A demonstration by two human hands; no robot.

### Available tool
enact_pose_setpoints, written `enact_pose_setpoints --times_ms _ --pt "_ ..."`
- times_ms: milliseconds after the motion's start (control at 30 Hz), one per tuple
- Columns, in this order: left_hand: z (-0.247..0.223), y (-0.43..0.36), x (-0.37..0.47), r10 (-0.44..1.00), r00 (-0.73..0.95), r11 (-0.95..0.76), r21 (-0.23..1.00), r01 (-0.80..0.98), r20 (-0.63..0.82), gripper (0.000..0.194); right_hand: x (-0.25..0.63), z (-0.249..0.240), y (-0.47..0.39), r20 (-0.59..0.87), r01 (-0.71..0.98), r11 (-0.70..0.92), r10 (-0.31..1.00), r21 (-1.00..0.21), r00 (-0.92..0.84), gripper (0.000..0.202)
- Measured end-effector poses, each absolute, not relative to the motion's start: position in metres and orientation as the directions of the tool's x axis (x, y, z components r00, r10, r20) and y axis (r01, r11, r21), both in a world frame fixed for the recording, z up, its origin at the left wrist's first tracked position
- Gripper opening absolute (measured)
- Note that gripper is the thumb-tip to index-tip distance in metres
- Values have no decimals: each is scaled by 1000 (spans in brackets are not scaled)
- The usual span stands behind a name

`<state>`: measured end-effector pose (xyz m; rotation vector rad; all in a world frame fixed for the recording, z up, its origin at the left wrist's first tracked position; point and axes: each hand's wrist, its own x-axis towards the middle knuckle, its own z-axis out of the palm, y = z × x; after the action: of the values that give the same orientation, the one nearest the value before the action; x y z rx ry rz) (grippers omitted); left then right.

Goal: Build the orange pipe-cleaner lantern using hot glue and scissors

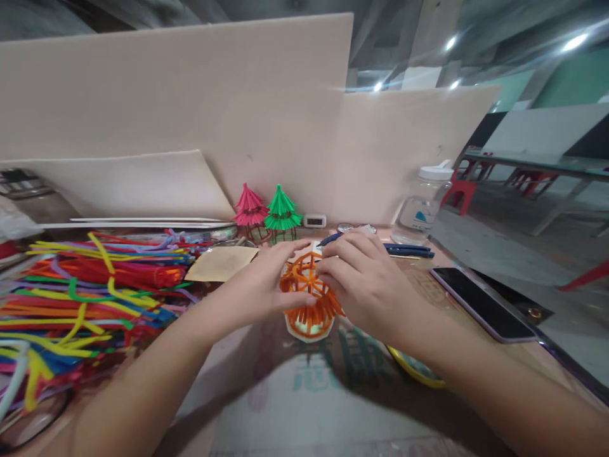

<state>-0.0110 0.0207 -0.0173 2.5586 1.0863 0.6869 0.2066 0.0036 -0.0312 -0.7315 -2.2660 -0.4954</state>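
The orange frame [308, 312] is positioned between the two hands. The left hand [266, 276] holds its 9 o'clock side, thumb across the front. The right hand [364, 276] is curled at its 3 o'clock side; grip partly hidden, closure cannot be determined. From the frame, pipe cleaners [143, 274] lie at 9 o'clock, the phone [483, 304] at 3 o'clock, the green ornament [282, 212] at 11 o'clock.

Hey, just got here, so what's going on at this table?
A person's left hand and right hand are on either side of an orange craft piece, fingers at it; their exact grip is partly hidden. Behind it stand a pink tiered piece and a green tiered piece. Colourful strips lie heaped to the left.
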Motion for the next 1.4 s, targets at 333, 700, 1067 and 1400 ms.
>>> enact_pose_setpoints --times_ms 333,700,1067,1400 --pt "-28 24 -10 688 644 -719 434 542 336 67 208 -28 0 680 633 743 350 218 -645 15" --pt "-28 23 -7 681 650 -722 453 523 336 64 204 -30 0 678 652 722 360 231 -640 16" --pt "-24 21 -7 675 656 -732 420 537 338 63 208 -21 -3 720 656 739 371 154 -587 17" --pt "-26 26 -11 693 653 -717 381 584 304 67 228 -61 -4 659 515 703 686 -490 -310 11"
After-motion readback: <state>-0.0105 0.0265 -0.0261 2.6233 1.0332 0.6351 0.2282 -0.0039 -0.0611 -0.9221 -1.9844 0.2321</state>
